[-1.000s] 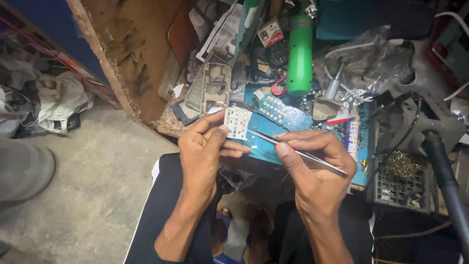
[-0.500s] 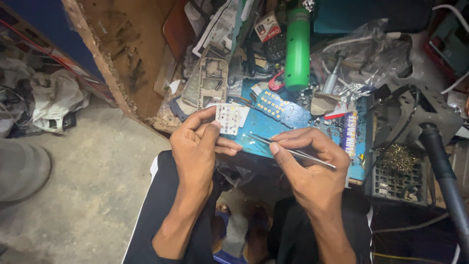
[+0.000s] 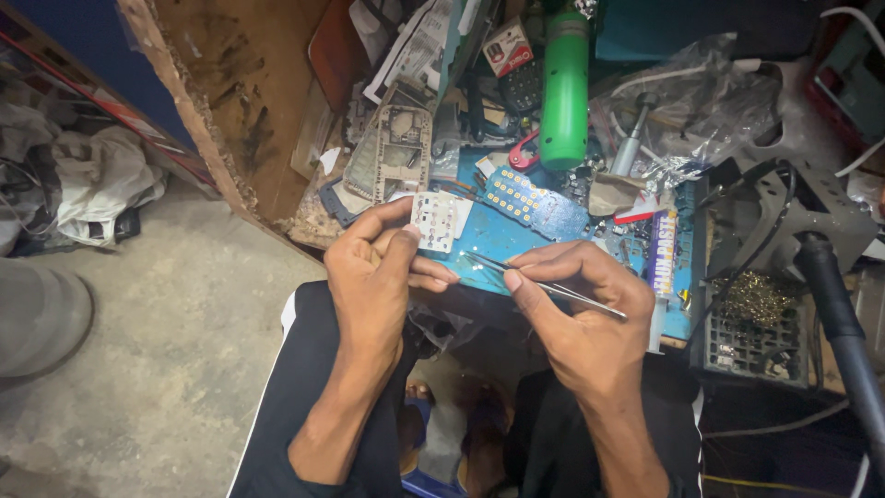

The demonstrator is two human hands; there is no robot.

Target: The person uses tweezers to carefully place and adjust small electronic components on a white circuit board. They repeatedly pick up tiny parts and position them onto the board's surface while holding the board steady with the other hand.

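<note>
Where blue mat [image 3: 502, 242] lies cluttered | hands: left [image 3: 373, 277] pinches keypad sheet [image 3: 435, 221], right [image 3: 581, 314] tweezers [image 3: 544, 284]

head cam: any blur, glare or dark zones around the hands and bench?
Head view: left hand with the white keypad sheet and right hand with the tweezers are sharp and evenly lit; glare on the crumpled plastic bag; lap and lower right corner sink into shadow; edges bend from the wide lens.

Head-worn camera, single view, looking steeply down.
It faces a cluttered workbench [image 3: 516, 244] edge at close range (lap and concrete floor [image 3: 166, 350] included); no second view overlaps.
</note>
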